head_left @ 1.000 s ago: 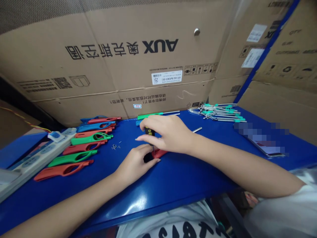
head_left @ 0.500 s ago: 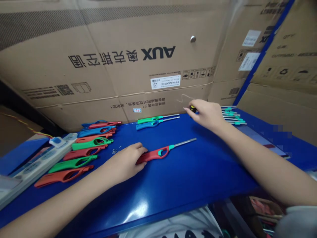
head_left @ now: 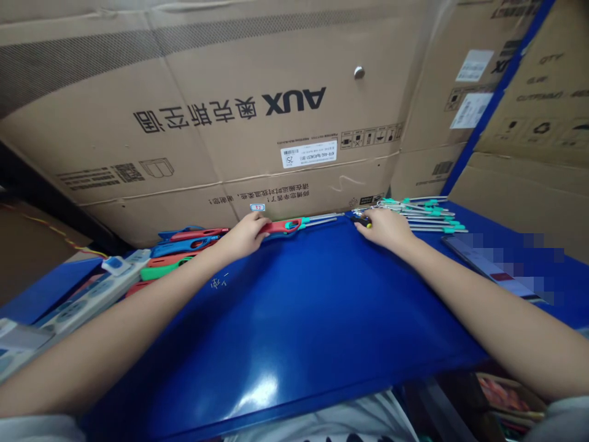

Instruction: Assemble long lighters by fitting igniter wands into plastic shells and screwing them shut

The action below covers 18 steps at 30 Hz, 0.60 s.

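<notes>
At the back of the blue table, my left hand is closed around the handle of a red gas lighter. Its metal tube points right, and the lighters lying behind it are mostly covered. My right hand grips a black-and-yellow tool, partly hidden by the fingers, so its kind is unclear. Right beside that hand lies a pile of metal lighter tubes with turquoise ends. Left of my left hand is a row of red, blue and green lighter handles without tubes, partly behind my forearm.
A large cardboard sheet stands upright along the back edge. A white power strip with a plugged-in cable lies at the left. A flat phone-like screen rests at the right. Below the front edge, a bin of red pieces shows.
My left hand has carried the red lighter from mid-table to the back, beside the other lighters. My right hand has lowered slightly with the tool, down near the tubes.
</notes>
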{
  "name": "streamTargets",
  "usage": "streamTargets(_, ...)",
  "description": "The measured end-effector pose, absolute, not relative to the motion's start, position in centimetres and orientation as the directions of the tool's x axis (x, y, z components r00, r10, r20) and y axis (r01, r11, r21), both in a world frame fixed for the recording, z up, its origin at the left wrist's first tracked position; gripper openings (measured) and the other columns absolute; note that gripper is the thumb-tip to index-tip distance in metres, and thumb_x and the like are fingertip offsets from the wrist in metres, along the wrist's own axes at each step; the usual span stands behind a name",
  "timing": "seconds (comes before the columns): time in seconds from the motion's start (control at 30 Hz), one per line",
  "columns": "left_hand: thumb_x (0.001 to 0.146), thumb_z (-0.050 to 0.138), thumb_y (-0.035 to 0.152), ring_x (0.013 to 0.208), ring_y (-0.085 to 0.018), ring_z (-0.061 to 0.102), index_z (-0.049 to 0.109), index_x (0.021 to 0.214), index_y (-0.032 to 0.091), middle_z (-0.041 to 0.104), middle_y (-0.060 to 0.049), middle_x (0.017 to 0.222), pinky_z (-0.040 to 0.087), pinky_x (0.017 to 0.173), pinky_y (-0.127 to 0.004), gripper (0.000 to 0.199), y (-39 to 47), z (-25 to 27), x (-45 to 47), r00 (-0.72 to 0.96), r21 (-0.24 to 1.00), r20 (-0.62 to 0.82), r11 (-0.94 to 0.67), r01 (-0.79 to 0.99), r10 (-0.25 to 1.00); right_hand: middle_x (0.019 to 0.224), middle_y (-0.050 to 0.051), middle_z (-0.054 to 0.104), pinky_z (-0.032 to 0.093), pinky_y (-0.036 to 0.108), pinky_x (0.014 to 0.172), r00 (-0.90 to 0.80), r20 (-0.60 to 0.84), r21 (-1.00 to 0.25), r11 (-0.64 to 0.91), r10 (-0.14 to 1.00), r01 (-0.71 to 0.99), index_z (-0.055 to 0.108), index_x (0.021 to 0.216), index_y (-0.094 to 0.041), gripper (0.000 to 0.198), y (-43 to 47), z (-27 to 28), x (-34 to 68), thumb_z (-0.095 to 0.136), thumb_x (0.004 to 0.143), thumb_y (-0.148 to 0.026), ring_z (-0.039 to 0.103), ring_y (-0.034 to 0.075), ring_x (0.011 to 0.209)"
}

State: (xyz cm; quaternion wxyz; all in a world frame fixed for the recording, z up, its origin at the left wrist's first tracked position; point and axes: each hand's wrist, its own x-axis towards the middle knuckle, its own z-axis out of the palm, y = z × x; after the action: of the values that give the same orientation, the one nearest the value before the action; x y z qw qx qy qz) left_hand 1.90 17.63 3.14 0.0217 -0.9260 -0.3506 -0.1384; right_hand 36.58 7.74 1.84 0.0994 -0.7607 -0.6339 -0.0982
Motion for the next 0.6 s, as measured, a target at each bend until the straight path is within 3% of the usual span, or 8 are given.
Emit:
streamTargets(0.1, 0.094, 0.048, 0.020, 0.104, -0.030, 0.060, 0.066, 0.112, 0.012, 0.059, -0.016, 0.110, 0.052, 0.094, -0.046, 0.027, 20.0, 2.8, 2.4, 0.701, 0.040, 0.278, -0.737, 0.675, 0.657, 0.098, 0.013, 0.076, 0.049, 0.036, 0.068, 0.187, 0.201, -0.020, -0.187, 0.962, 0.982, 0.074, 0.100, -0.019, 0.034, 8.1, 1.1, 36.4, 0.054, 0.090, -0.044, 0.071, 0.034, 0.094)
streamTargets(0.37, 0.094, 0.057, 0.019, 0.109, -0.026, 0.062, 0.068, 0.113, 0.013, 0.065, -0.014, 0.114, 0.050, 0.101, -0.042, 0.022, 22.5, 2.0, 2.9, 0.675, -0.001, 0.220, -0.692, 0.722, 0.704, 0.105, 0.016, 0.074, 0.052, 0.037, 0.072, 0.194, 0.127, 0.002, -0.196, 0.973, 0.981, 0.072, 0.105, -0.018, 0.036, 8.1, 0.8, 36.0, 0.050, 0.092, -0.044, 0.070, 0.035, 0.099)
streamTargets(0.5, 0.098, 0.061, 0.032, 0.108, -0.023, 0.064, 0.061, 0.124, 0.016, 0.063, -0.011, 0.125, 0.056, 0.093, -0.045, 0.030, 22.1, 2.4, 3.4, 0.631, -0.026, 0.186, -0.638, 0.769, 0.753, 0.105, 0.016, 0.074, 0.052, 0.037, 0.072, 0.196, 0.113, 0.005, -0.197, 0.974, 0.980, 0.071, 0.105, -0.018, 0.036, 8.0, 0.9, 36.0, 0.048, 0.092, -0.042, 0.071, 0.034, 0.099)
streamTargets(0.6, 0.097, 0.062, 0.033, 0.107, -0.025, 0.065, 0.068, 0.113, 0.018, 0.067, -0.010, 0.118, 0.056, 0.091, -0.042, 0.023, 21.3, 2.8, 3.8, 0.554, -0.042, 0.207, -0.559, 0.828, 0.806, 0.104, 0.016, 0.074, 0.052, 0.037, 0.073, 0.189, 0.111, 0.010, -0.191, 0.976, 0.982, 0.071, 0.105, -0.018, 0.036, 7.9, 0.9, 35.9, 0.047, 0.093, -0.042, 0.070, 0.034, 0.101)
